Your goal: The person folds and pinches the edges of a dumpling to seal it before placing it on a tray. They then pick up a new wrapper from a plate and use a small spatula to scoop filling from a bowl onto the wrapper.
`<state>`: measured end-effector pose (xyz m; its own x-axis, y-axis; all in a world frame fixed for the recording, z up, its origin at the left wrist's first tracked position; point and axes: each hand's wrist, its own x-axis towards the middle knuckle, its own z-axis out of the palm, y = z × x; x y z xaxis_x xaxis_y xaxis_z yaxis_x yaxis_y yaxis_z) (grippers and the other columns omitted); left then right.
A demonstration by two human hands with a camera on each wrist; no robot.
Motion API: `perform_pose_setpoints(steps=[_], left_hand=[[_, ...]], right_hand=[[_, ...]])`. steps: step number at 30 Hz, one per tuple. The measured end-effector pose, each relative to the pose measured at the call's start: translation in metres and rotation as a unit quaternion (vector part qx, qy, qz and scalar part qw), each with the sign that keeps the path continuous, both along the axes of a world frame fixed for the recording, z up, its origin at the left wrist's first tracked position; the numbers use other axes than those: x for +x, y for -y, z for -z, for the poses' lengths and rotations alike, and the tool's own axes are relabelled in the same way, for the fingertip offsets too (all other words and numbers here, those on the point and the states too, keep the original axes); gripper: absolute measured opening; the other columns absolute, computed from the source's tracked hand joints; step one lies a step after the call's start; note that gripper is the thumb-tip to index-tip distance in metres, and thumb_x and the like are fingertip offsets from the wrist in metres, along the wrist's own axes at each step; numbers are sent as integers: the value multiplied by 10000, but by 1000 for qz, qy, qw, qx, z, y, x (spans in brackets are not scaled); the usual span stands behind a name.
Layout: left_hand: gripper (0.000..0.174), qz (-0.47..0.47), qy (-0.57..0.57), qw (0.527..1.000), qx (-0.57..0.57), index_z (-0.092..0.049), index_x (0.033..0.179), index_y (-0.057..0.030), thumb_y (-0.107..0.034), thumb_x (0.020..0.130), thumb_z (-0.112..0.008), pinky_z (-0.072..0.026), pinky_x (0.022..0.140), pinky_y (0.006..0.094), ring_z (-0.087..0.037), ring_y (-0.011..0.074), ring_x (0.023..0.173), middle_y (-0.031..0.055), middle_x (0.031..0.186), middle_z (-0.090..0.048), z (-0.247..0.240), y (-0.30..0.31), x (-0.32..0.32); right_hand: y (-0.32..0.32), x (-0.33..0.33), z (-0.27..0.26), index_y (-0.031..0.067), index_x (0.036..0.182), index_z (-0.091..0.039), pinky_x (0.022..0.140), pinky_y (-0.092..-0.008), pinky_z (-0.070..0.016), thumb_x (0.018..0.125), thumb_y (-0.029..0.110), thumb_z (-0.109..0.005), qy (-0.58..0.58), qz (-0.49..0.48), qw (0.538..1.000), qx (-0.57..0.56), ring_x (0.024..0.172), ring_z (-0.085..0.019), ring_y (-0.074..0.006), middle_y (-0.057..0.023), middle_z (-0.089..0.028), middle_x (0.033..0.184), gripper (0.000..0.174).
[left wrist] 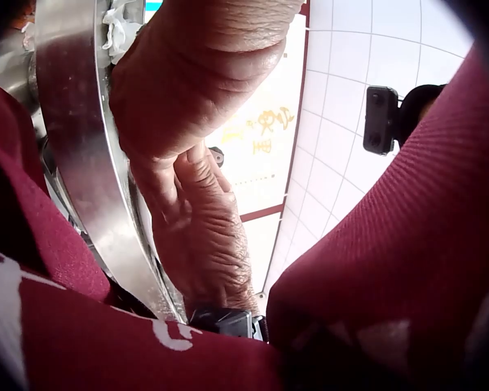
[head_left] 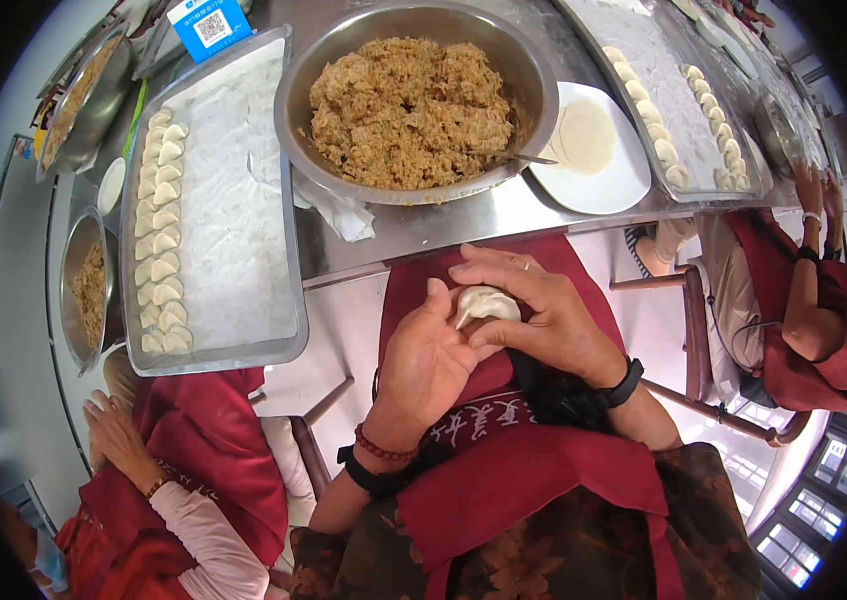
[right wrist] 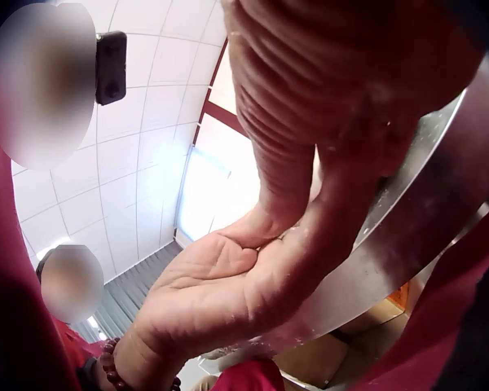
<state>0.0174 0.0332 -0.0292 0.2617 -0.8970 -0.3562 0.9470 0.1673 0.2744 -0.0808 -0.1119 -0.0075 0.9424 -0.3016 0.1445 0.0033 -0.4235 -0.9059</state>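
Note:
A pale, folded dumpling [head_left: 487, 303] sits between both hands, above the lap of a red apron. My left hand [head_left: 430, 362] cups it from the left, palm turned up and thumb beside one end; most of its fingers are hidden. From the right, my right hand [head_left: 565, 318] holds the dumpling, with fingers curved over the far side and thumb along the near edge. In the left wrist view the left hand [left wrist: 204, 77] meets the right hand [left wrist: 204, 232], and the dumpling is hidden. The right wrist view shows the left palm [right wrist: 220, 293] against the right hand [right wrist: 310, 106].
A steel bowl [head_left: 289, 120] of filling stands on the metal table [head_left: 383, 240], a spoon [head_left: 513, 157] in it. Beside it, a white plate [head_left: 623, 165] bears a round wrapper [head_left: 583, 137]. Floured trays [head_left: 233, 355] hold rows of dumplings [head_left: 165, 240]. People in red aprons sit on both sides.

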Motion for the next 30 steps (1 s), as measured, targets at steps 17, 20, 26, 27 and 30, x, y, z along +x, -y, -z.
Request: perform_pose_setpoints(steps=[17,20,26,27,30], left_hand=[[330,-42,15,998,-36,-483,1284,-9,-230,1049,-411,-395,1101,488,-528,283,1237,138,1291,-552,-7,3,0],[359,-36,31,998,-35,-459,1317,10,-226,1051,-407,-376,1118,499,-506,291,1266,142,1326,-528,-24,5,2],[402,-31,36,999,-17,-420,1369,46,-203,1055,-387,-352,1138,509,-489,298,1285,148,1368,-499,-40,4,6],[404,-31,33,999,-10,-416,1373,46,-201,1056,-381,-353,1139,503,-489,298,1284,146,1369,-499,-48,5,7],[411,-22,38,999,-14,-393,1378,36,-216,1053,-384,-335,1148,495,-462,290,1313,154,1396,-476,-64,4,16]], right_hand=[[-3,5,5,38,1106,-700,1040,-379,-415,829,54,-713,74,44,979,183,1275,-542,-291,-98,-690,1176,278],[-2,8,5,54,1066,-724,1028,-382,-426,845,51,-700,110,37,980,163,1262,-554,-296,-115,-705,1131,222],[-1,10,-10,78,1044,-736,1023,-381,-427,860,44,-679,126,39,986,99,1271,-548,-300,-127,-711,1112,196],[-1,11,-12,75,1058,-732,1029,-383,-424,856,50,-684,132,37,986,98,1276,-544,-301,-126,-706,1127,209],[-2,15,-23,66,1100,-718,1046,-390,-414,839,70,-704,152,40,982,108,1291,-529,-304,-123,-690,1176,261]])
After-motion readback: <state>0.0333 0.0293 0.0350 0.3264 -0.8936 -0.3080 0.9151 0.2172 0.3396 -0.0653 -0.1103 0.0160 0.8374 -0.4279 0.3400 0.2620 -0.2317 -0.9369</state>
